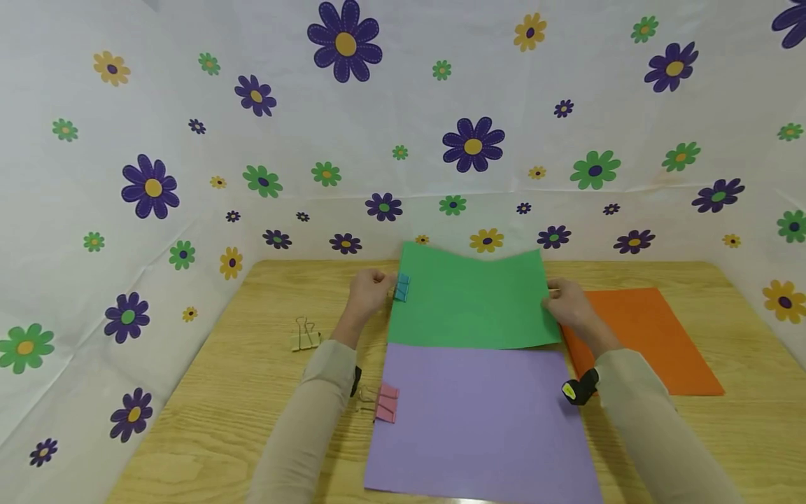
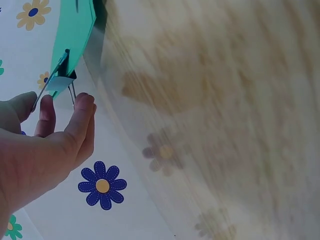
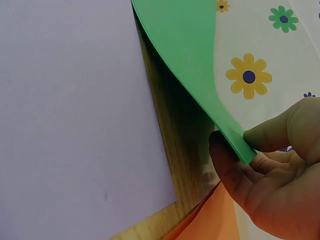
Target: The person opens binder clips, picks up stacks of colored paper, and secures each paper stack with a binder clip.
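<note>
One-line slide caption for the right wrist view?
Right hand pinching green paper, pale purple paper at left, orange paper below.

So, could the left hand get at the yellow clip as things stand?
Probably not yet: the left hand pinches the blue clip. Otherwise the way seems free, with the yellow clip lying uncovered nearby on the table.

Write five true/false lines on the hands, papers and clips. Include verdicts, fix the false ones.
1. The right hand grips the edge of the green paper. True.
2. The pink clip sits on the left edge of the purple paper. True.
3. The left hand holds the pink clip. False: it pinches the handles of the blue clip.
4. The orange paper lies left of the purple paper. False: right of it.
5. The pale clip is clamped on the green paper. False: it rests apart on the table.
</note>
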Demonstrator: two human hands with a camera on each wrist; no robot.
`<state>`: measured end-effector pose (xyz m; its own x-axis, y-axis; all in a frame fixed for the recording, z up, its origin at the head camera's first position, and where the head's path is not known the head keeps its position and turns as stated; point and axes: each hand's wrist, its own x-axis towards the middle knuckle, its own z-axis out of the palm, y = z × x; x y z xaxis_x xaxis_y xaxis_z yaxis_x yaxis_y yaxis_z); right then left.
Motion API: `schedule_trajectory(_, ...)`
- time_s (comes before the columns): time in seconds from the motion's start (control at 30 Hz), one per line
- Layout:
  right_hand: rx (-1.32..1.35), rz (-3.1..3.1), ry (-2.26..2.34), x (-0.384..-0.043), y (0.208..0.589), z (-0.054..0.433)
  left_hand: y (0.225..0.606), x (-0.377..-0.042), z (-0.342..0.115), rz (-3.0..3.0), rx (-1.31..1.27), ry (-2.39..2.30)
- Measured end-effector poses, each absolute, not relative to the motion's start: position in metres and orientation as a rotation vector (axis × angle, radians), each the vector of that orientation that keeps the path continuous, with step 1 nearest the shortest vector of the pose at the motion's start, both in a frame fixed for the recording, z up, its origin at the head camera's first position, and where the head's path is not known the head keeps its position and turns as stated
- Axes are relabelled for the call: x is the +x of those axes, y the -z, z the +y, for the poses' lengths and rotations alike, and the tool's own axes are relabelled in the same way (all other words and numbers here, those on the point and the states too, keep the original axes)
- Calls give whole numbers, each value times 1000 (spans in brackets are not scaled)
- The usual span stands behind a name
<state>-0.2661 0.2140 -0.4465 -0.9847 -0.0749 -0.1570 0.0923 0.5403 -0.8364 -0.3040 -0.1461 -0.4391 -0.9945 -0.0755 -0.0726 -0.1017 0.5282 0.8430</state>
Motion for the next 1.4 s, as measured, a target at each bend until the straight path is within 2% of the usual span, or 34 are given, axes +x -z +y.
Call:
schedule_trajectory(0.23,-80,2677,1377,-267,452,213,445,-305,-148,2744,-90,-1406)
schedule_trajectory(0.5,-52,2794,1220,-268,457,214,444,-303,-145,2728,-11,-1370)
schedule_trajectory(0.73,-84,2920,1099,-271,459,211,444,-303,-143,2724,-33,-1336)
schedule_trajectory(1.03,35,2897,1015,-265,455,211,445,-300,-139,2751,-22,-1287)
schedule_trajectory(1.4,52,2948,991,-260,454,210,447,-297,-136,2707,-97,-1247)
